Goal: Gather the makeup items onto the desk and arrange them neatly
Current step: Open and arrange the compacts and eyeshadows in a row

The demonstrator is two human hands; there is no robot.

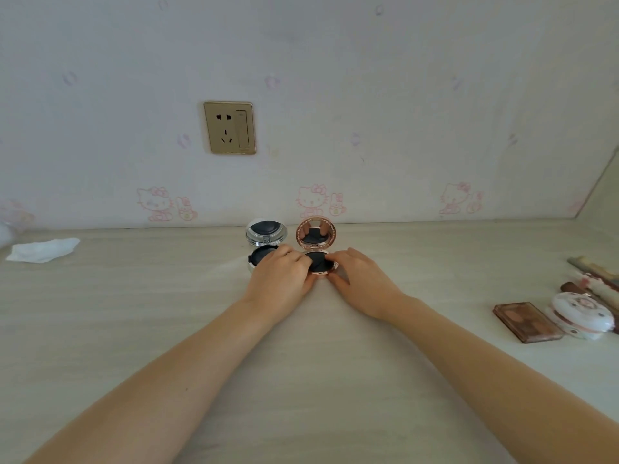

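Two cushion compacts stand open near the wall on the pale wooden desk (167, 329). The rose-gold compact (315, 234) has its mirrored lid upright and a black puff in its base. My left hand (284, 276) and my right hand (361, 279) grip that base from either side, fingers curled round its rim. Just to the left, the silver compact (266, 232) stands open too, with part of its black base hidden behind my left hand.
At the right edge lie a brown eyeshadow palette (526, 321), a white round compact with pink print (582, 316) and several more makeup items (593, 279). A crumpled white tissue (42, 250) lies far left. A gold wall socket (229, 127) sits above the desk.
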